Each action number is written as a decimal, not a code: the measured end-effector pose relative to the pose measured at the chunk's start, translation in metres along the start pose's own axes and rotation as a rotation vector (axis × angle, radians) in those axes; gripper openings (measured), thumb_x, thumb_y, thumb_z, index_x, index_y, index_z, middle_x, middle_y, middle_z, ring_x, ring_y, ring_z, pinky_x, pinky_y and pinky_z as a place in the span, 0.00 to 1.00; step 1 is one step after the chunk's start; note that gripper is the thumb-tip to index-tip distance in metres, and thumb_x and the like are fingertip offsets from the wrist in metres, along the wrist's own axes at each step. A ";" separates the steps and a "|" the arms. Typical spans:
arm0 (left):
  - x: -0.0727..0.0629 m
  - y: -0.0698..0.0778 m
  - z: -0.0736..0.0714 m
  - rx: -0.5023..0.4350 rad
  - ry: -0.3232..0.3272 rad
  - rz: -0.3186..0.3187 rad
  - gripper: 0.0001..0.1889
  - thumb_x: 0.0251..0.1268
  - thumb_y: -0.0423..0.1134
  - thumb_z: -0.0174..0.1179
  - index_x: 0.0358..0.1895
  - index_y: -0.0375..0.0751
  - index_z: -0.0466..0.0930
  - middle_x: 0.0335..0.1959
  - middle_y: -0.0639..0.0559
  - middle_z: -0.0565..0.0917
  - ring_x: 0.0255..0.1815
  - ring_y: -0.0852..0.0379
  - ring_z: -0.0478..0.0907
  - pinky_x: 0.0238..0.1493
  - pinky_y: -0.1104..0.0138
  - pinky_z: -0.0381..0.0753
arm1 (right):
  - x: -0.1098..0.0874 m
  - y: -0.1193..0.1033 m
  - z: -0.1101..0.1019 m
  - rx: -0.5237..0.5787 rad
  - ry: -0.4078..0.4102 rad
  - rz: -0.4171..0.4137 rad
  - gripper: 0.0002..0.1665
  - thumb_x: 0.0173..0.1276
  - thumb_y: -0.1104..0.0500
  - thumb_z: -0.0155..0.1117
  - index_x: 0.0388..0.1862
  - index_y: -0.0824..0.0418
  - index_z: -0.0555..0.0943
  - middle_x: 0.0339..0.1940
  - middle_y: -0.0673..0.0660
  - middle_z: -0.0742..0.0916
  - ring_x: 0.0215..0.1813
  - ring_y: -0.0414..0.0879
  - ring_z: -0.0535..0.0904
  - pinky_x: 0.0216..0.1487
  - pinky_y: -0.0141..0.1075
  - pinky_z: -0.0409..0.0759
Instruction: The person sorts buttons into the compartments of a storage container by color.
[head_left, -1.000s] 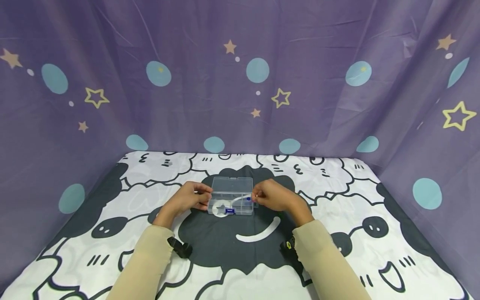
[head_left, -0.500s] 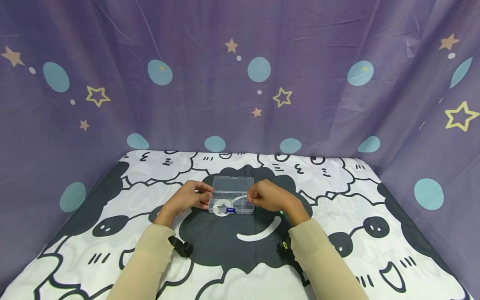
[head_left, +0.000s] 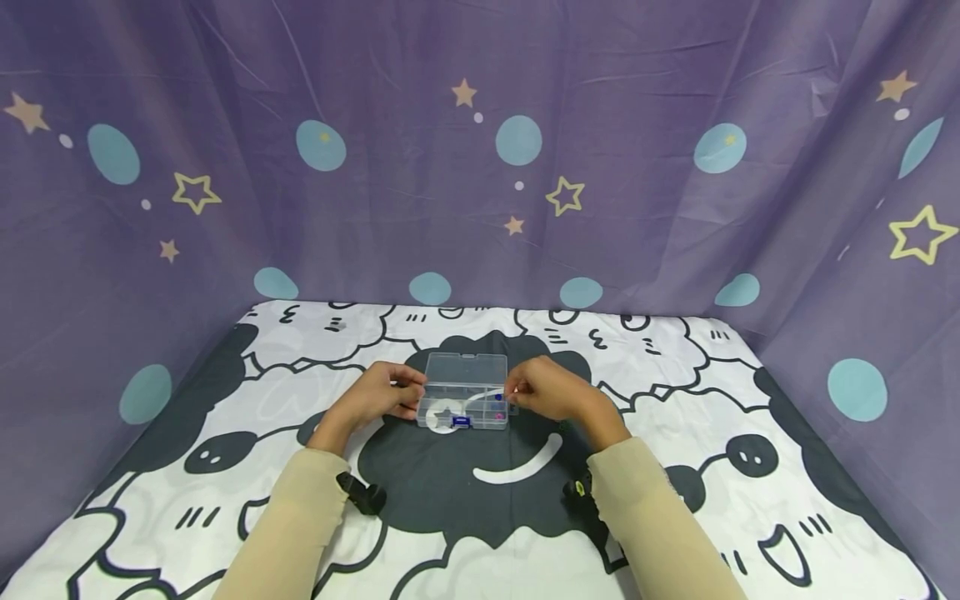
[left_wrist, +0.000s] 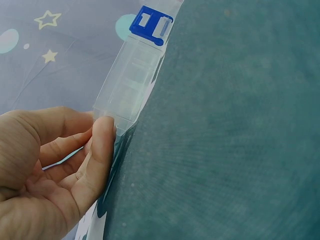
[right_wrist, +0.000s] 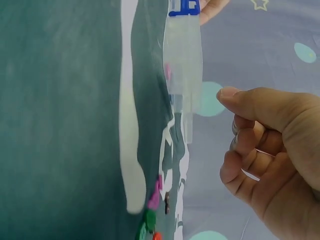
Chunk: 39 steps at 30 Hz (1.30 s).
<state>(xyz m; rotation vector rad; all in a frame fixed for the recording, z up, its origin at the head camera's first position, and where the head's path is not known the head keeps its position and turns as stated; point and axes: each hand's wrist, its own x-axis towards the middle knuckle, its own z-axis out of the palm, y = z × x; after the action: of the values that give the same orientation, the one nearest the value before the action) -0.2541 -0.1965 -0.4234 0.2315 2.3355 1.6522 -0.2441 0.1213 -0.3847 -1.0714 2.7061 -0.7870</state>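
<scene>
A clear plastic compartment box stands on the dark patch of the cloth, its lid raised at the back. My left hand grips the box's left end between thumb and fingers. A blue latch sits at the front. In the right front compartment lies a small pink piece, and behind it a small blue piece. My right hand hovers by the box's right end. From the right wrist, this hand shows a forward thumb and loosely bent fingers, with nothing between them.
Several small coloured pieces lie on the cloth right of the box, among them a magenta one, a green one and a red one. A purple curtain hangs behind the table.
My right hand dipped over the right front compartment, let go of the pink piece there and drew back to the right. My left hand stays on the box.
</scene>
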 end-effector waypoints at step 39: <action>0.001 -0.001 -0.001 -0.001 -0.005 0.001 0.15 0.72 0.26 0.61 0.58 0.24 0.80 0.44 0.37 0.81 0.32 0.53 0.85 0.36 0.60 0.92 | -0.016 0.062 -0.018 0.032 -0.092 0.057 0.05 0.67 0.68 0.71 0.33 0.59 0.89 0.26 0.44 0.86 0.28 0.35 0.78 0.32 0.29 0.80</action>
<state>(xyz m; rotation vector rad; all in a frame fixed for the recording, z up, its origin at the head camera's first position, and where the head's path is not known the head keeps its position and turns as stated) -0.2557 -0.1971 -0.4238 0.2359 2.3306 1.6515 -0.2754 0.1776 -0.4021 -0.9942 2.6255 -0.7502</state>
